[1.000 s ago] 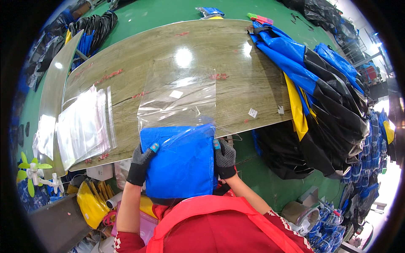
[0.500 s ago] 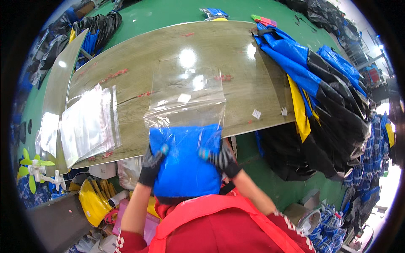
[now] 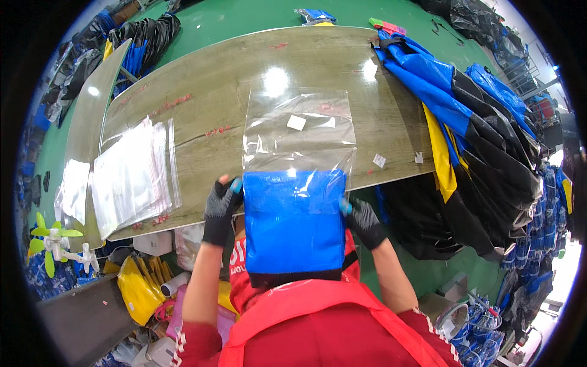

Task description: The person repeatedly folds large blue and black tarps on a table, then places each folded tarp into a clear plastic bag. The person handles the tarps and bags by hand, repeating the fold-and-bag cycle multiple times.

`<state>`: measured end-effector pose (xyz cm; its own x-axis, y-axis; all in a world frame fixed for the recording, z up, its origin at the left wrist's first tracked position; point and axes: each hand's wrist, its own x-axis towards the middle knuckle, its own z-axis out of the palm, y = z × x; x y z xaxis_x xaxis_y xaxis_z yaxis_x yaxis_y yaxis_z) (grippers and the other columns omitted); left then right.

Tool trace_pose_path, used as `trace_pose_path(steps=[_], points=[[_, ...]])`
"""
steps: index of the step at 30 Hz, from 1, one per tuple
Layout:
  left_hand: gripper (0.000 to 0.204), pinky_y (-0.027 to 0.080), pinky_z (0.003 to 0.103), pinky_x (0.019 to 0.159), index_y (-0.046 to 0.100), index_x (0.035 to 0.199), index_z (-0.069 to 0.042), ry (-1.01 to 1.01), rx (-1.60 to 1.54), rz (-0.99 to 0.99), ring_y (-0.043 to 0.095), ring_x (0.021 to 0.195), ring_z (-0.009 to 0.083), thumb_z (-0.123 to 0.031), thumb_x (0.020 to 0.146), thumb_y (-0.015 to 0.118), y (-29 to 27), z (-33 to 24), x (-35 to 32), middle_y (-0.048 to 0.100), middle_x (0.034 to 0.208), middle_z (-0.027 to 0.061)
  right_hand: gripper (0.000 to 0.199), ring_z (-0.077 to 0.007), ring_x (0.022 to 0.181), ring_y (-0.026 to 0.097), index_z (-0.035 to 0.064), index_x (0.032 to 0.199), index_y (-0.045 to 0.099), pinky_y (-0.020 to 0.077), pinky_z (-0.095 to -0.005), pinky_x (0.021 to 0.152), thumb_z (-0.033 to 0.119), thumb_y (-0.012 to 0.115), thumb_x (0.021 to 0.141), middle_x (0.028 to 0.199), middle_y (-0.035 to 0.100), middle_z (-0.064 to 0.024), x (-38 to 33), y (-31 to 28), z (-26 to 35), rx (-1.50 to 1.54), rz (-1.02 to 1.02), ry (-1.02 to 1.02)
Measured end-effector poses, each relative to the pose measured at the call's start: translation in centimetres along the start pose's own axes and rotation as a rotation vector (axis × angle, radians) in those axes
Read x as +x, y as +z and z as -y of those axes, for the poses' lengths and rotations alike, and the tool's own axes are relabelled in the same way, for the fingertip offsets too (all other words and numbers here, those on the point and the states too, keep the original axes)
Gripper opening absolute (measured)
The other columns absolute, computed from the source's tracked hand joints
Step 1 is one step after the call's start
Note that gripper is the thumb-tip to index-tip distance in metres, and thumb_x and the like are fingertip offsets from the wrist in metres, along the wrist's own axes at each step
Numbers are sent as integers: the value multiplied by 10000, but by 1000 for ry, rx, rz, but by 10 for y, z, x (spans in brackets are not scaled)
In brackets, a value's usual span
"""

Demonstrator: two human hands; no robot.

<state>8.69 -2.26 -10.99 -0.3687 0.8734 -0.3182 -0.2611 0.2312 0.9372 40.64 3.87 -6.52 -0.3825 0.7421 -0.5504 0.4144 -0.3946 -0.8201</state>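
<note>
Partly inside a clear bag (image 3: 299,150), folded blue sheeting (image 3: 295,241).

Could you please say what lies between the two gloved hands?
In the head view, a folded blue sheet, its far part covered by a clear bag.

This was a workshop, by the look of it a packing area. A long wood-grain table (image 3: 214,101) stood on a green floor (image 3: 238,15), with a stack of clear bags (image 3: 129,174) at left and a heap of blue, black and yellow sheeting (image 3: 483,147) at right. Bundled blue goods (image 3: 480,342) crowded the near right, and yellow pieces (image 3: 136,290) the near left.
</note>
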Motion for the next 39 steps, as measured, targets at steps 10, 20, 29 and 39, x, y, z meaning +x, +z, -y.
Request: trace_pose_path(steps=[10, 20, 29, 39], points=[[977, 407, 399, 1038, 321, 1441, -31, -437, 24, 426, 498, 1219, 250, -305, 677, 865, -29, -3, -144, 529, 1313, 136, 868, -261, 1315, 422, -1, 1440, 310, 357, -389, 1091, 407, 744, 809, 1419, 431, -167, -74, 66, -113, 341, 182, -106], [854, 437, 325, 979, 347, 1437, -41, -518, 231, 473, 506, 1204, 196, -274, 767, 822, -8, 47, -130, 522, 1349, 88, 507, -173, 927, 637, -11, 1176, 617, 512, -321, 832, 334, 750, 828, 1021, 689, -105, -54, 40, -77, 203, 12, 15], [713, 479, 353, 934, 485, 1333, -16, -208, 60, 273, 577, 1078, 201, -281, 759, 815, 11, 12, -95, 603, 1216, 133, 556, -209, 1055, 593, 0, 1280, 544, 470, -348, 936, 333, 709, 867, 1165, 638, -133, -61, 25, -46, 165, 221, 78], [575, 488, 328, 915, 496, 1319, -28, -131, -284, 214, 603, 1034, 186, -266, 849, 726, -2, -19, -70, 616, 1194, 102, 856, -252, 1187, 534, 19, 1404, 407, 435, -392, 1017, 373, 816, 741, 1303, 554, -156, -18, 32, -19, 332, 152, -34]])
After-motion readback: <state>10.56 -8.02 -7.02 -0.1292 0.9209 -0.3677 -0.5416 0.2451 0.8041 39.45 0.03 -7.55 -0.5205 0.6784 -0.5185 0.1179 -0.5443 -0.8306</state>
